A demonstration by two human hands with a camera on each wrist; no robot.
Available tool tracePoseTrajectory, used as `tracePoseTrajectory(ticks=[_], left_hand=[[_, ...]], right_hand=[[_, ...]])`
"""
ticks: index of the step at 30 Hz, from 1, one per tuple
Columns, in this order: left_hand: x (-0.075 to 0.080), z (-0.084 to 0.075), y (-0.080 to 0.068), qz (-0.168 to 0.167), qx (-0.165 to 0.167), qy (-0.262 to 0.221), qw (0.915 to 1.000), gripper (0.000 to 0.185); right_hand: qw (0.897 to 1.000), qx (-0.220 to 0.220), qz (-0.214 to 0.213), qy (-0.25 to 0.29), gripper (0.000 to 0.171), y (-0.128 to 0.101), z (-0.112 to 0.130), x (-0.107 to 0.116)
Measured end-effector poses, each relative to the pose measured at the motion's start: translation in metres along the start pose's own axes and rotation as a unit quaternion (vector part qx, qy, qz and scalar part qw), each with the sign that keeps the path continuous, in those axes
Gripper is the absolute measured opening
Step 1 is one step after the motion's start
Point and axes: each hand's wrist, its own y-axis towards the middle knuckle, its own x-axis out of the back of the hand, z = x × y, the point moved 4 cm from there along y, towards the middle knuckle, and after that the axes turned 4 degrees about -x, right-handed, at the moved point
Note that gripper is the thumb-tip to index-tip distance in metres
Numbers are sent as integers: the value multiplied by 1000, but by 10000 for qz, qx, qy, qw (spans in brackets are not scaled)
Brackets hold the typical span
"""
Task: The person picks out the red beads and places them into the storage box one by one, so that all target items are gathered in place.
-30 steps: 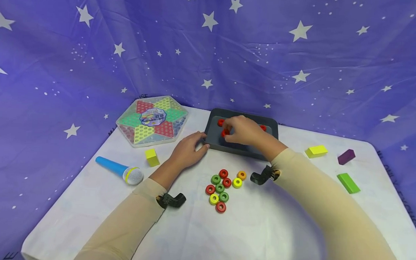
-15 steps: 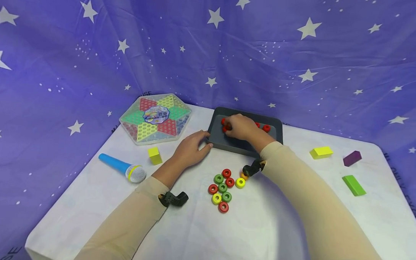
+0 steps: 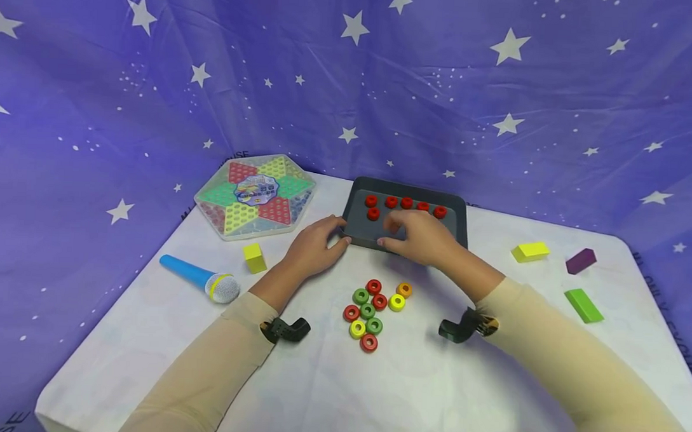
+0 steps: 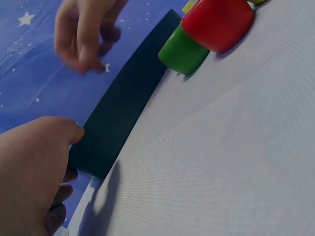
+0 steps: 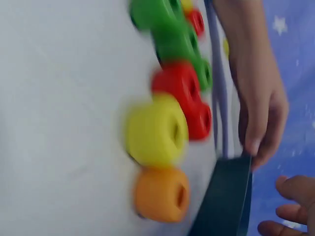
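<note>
A dark grey tray [image 3: 358, 237] stands at the back of the white table, with several red ring-shaped beads [image 3: 406, 203] inside it. My left hand [image 3: 315, 248] holds the tray's near left corner between thumb and fingers; the left wrist view shows that thumb [image 4: 66, 129] at the tray's end. Over the tray's front rim hovers my right hand [image 3: 419, 237], fingers loosely bent with nothing between them. In front of the tray lies a loose group of beads: red [image 3: 380, 302], green [image 3: 367, 311], yellow [image 3: 397, 302] and orange [image 3: 404, 290].
On the left are a hexagonal board-game box [image 3: 255, 197], a yellow block [image 3: 255, 258] and a blue toy microphone [image 3: 201, 279]. At the right lie a yellow block [image 3: 530, 252], a purple block [image 3: 581, 261] and a green block [image 3: 584, 305]. A starry purple cloth [image 3: 350, 82] hangs behind.
My right hand has let go of a red bead inside the tray and drawn back toward the tray's front rim. The left hand stays at the corner.
</note>
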Motion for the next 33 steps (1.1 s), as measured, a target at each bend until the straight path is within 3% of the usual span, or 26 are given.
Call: tracePoseTrajectory(ticks=[7, 12, 19, 26, 33], left_hand=[[3, 1, 1, -43, -30, -39, 10000, 44], [2, 2, 1, -33, -29, -79, 10000, 44], [1, 4, 0, -68, -41, -60, 10000, 46], [1, 3, -1, -94, -48, -84, 9999, 46], [-1, 2, 0, -80, -73, -114, 9999, 46]], right_hand=[[9989, 462, 72, -20, 25, -60, 22, -20], [9962, 823, 8, -271, 23, -83, 30, -41], [9917, 1117, -162, -622, 21, -87, 31, -57], [9887, 1337, -287, -614, 20, -84, 29, -60], [9909, 1334, -150, -49, 21, -83, 20, -37]])
